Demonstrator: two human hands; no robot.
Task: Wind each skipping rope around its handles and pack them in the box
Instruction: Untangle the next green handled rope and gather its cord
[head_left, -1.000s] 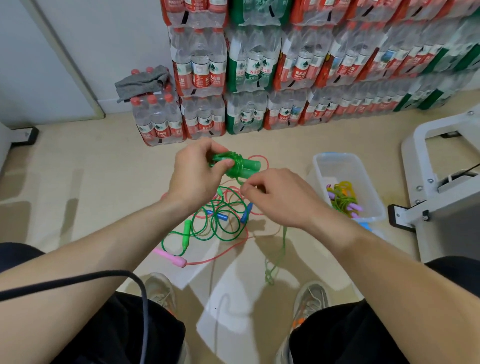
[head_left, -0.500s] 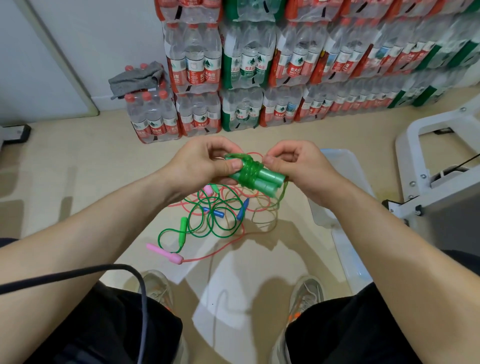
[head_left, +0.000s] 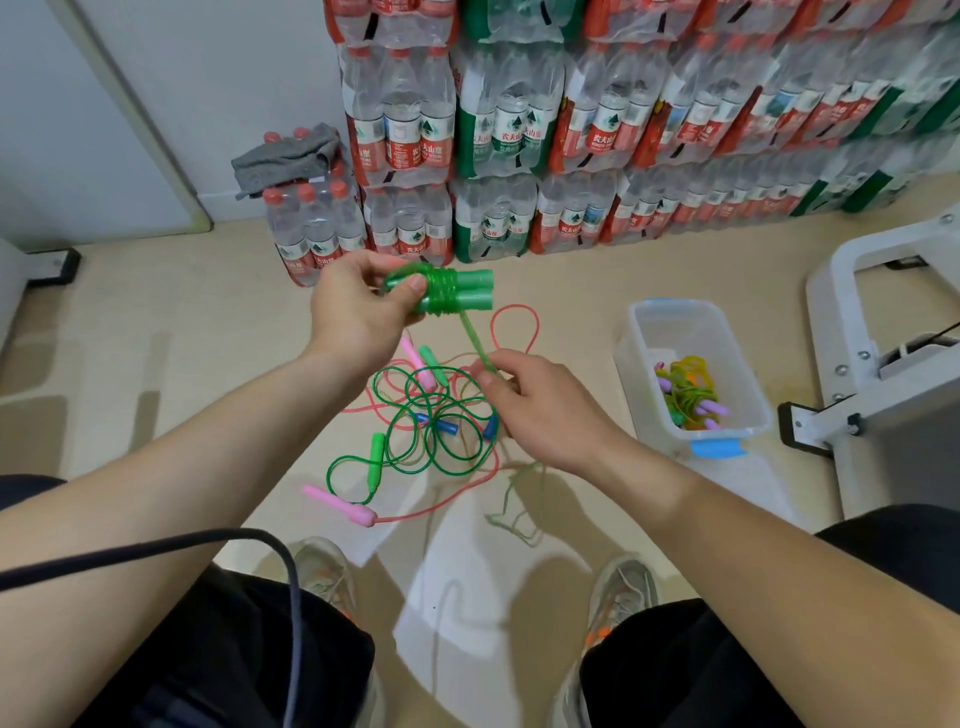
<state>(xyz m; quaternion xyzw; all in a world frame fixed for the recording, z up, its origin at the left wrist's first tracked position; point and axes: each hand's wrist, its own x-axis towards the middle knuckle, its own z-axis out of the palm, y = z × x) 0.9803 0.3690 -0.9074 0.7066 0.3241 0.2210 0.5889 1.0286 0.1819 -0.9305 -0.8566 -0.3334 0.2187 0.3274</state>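
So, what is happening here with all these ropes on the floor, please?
A person is winding a green skipping rope around its two green handles. The left hand grips the handles, which already carry several turns. The right hand pinches the free length lower down, drawn taut. One wound rope with purple handles already lies in the clear plastic box. A tangle of other ropes, with pink, green and blue handles, lies on the floor.

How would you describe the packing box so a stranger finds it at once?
Start at the wall of shrink-wrapped water bottle packs; on the floor before it, beside the white frame, stands the clear plastic box. It alone is an open tub with a blue latch, holding a wound rope with purple handles.
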